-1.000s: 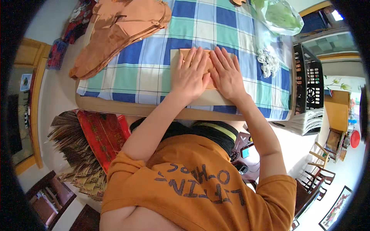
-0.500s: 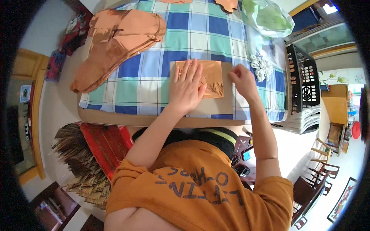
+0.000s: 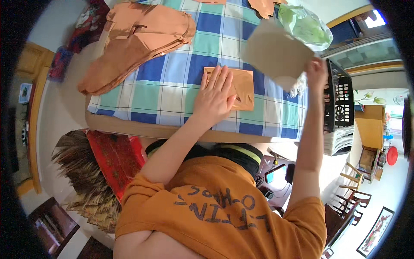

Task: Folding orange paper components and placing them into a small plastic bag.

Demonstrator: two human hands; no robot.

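My left hand (image 3: pixel 213 99) lies flat, fingers stretched out, on a square of shiny copper-coloured film (image 3: pixel 245 88) that rests on the checked cloth (image 3: pixel 168 93). Out to the right, my right hand (image 3: pixel 317 73) grips the edge of a grey-brown cardboard sheet (image 3: pixel 278 54). That sheet is held up tilted above the cloth, blurred by motion. It partly covers a bunch of white cord-like pieces (image 3: pixel 297 88). A large stack of copper-coloured film (image 3: pixel 142 41) is spread at the far left.
More copper film (image 3: pixel 261 7) and a clear bag with green contents (image 3: pixel 306 28) lie at the back. A black plastic crate (image 3: pixel 340 101) stands right of the table, above a white stack (image 3: pixel 339 140). Below left are a red board (image 3: pixel 114 162) and layered brown sheets (image 3: pixel 82 168).
My right hand has closed on the cardboard, pulled it from under the copper film and lifted it up and right. My left hand stays flat on the film, which now lies directly on the cloth.
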